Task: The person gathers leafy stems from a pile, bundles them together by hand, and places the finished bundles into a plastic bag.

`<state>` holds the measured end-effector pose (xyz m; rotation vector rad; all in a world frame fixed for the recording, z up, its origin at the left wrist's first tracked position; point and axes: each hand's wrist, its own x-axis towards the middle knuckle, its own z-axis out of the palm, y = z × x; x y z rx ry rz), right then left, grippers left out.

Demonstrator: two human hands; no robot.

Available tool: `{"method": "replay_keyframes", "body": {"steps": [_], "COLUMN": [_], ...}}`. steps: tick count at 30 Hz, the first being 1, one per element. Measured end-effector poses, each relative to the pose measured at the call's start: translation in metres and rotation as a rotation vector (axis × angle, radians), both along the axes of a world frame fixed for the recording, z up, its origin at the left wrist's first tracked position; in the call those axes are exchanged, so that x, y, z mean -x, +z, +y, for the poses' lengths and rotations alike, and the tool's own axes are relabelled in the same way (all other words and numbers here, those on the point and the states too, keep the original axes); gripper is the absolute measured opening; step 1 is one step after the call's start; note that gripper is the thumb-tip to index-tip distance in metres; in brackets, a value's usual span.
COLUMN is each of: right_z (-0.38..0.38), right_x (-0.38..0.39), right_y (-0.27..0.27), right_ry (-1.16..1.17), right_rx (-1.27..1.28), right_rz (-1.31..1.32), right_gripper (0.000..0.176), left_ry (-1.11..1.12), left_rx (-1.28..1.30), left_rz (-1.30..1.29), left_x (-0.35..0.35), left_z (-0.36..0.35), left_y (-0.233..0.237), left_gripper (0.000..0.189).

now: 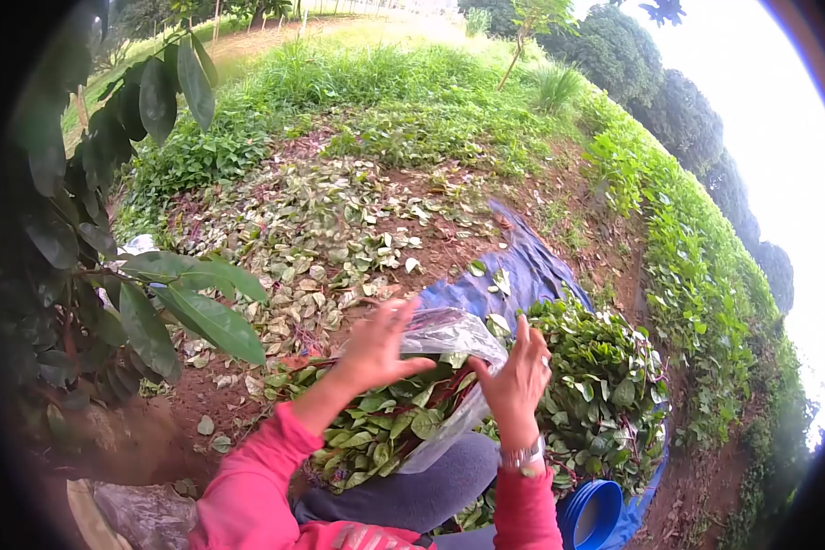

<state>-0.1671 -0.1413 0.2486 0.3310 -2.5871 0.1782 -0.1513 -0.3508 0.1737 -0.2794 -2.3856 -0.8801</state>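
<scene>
A: Step?
B: Bagging greens, prob. Pressing plastic bag (451,332) on lap (431,493) w/ left hand (376,350), fingers spread; right hand (520,378) pinching its 3 o'clock edge.
A: Next?
B: Calls for holding mouth wide; leaf pile (605,390) at 3 o'clock.

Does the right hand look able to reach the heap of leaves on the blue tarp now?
Probably yes. The right hand is at the plastic bag, and the heap of leaves lies right beside it, with nothing between them.
</scene>
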Motion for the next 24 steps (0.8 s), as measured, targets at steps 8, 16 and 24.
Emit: {"method": "replay_keyframes", "body": {"steps": [8, 16, 24], "right_z": [0.029, 0.041, 0.067], "right_x": [0.077, 0.095, 0.109], "right_y": [0.011, -0.053, -0.006], "right_ry": [0.011, 0.258, 0.350], "right_rx": [0.325, 1.029, 1.709], "right_rz": [-0.211, -0.301, -0.374], "right_gripper": [0.009, 0.019, 0.012], "left_ry": [0.235, 0.014, -0.239], "left_rx": [0.237, -1.080, -1.555], "left_rz": [-0.350, -0.858, -0.354], "left_x": [0.008, -0.142, -0.069], "left_z": [-0.057, -0.095, -0.032], "left_y": [-0.050, -0.178, -0.111], "left_gripper": [0.019, 0.028, 0.050]}}
